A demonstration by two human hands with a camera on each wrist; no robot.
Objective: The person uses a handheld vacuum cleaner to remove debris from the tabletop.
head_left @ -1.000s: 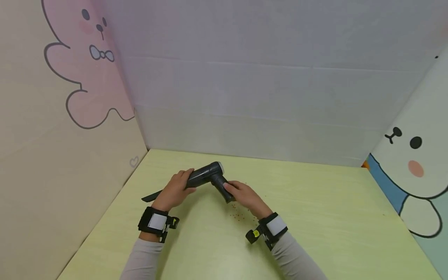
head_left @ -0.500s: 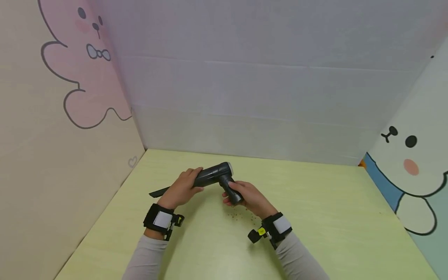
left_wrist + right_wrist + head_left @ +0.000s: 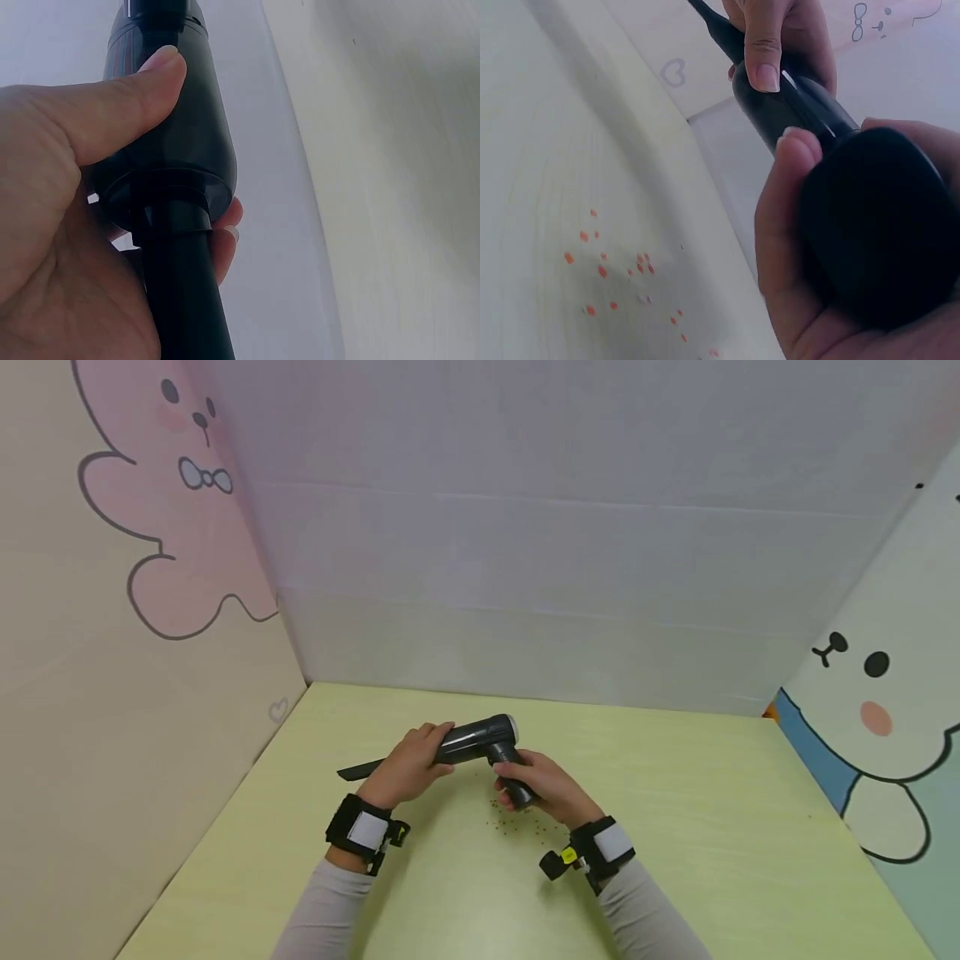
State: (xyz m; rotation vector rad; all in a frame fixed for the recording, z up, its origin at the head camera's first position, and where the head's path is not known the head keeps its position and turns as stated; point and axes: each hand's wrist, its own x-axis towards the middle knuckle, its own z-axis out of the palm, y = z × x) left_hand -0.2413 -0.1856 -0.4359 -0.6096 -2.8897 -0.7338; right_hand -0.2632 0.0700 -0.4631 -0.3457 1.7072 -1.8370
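A black handheld vacuum cleaner [image 3: 476,739] is held above the table, its long flat nozzle [image 3: 360,770] pointing left. My left hand [image 3: 408,766] grips the body near the nozzle end; in the left wrist view the thumb lies over the dark barrel [image 3: 176,135] and fingertips show behind it. Around the handle [image 3: 516,781] my right hand [image 3: 553,787] is curled. The handle's blunt end [image 3: 881,229] fills much of the right wrist view. Small reddish crumbs [image 3: 602,271] lie scattered on the table beneath the handle.
The pale yellow-green table [image 3: 712,827] is bounded by a plain back wall [image 3: 480,568]. Side walls carry a pink cartoon figure [image 3: 187,527] at left and a white cartoon face [image 3: 900,693] at right.
Both hands and the vacuum cleaner have shifted right in the head view, which itself has moved slightly. The right hand's fingers have come further around the handle.
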